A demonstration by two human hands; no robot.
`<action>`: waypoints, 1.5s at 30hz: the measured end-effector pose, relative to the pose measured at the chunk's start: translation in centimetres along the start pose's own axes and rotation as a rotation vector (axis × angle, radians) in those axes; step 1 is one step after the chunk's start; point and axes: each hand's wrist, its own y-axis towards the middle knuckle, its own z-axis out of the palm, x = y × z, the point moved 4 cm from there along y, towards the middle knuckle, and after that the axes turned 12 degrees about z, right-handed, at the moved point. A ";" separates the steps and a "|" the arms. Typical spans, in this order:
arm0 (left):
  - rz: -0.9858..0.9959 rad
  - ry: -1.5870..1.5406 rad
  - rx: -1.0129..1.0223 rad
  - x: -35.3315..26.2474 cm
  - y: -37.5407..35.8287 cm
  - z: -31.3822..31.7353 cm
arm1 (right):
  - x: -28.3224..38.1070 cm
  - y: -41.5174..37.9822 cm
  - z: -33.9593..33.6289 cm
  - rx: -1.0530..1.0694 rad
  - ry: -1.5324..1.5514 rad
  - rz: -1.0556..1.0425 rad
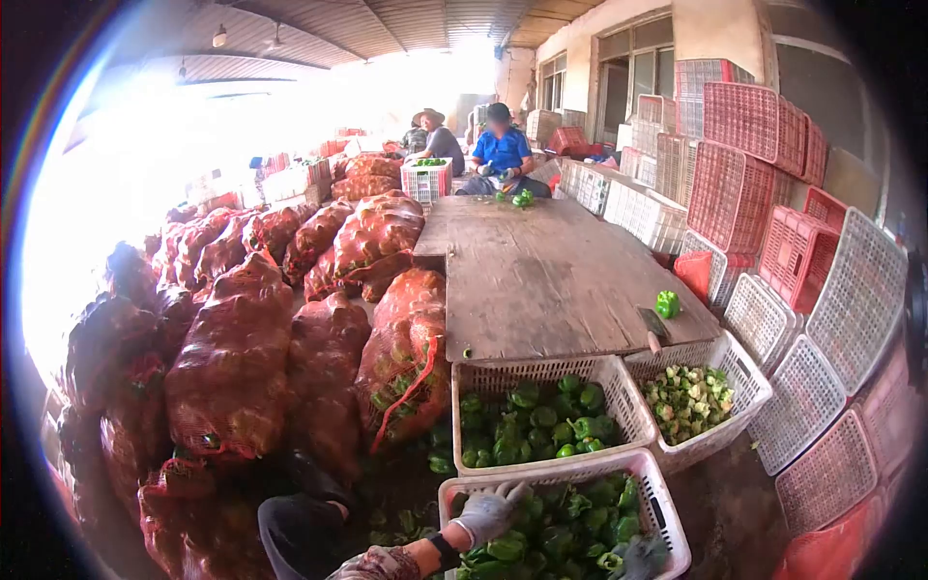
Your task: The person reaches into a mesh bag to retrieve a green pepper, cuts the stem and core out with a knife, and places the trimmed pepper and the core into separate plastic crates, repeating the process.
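My left hand, in a light grey glove with a dark band at the wrist, reaches over the left side of the nearest white crate. Its fingers are stretched out just above the green peppers, with nothing seen in them. My right hand, in a darker-looking glove, is low at the crate's right side among the peppers. Its fingers are too unclear to tell what they do. Beyond stands a second white crate of green peppers. A crate of pale green pepper pieces is to its right.
A wooden table bears a knife and a green pepper. Full red mesh sacks crowd the left. Stacked crates line the right. A person in blue sits at the far end, others behind.
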 end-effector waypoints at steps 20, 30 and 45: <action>-0.138 -1.465 -0.628 -3.9 -6.3 -9.2 | 0.5 -15.2 5.3 0.098 0.119 0.187; -0.062 -1.891 -0.359 -12.9 -10.7 -11.3 | 2.4 -15.3 8.8 0.243 -0.318 -0.359; -0.117 -1.276 -0.749 -13.6 -11.2 -11.1 | 5.5 -20.0 5.9 0.047 -0.347 -0.543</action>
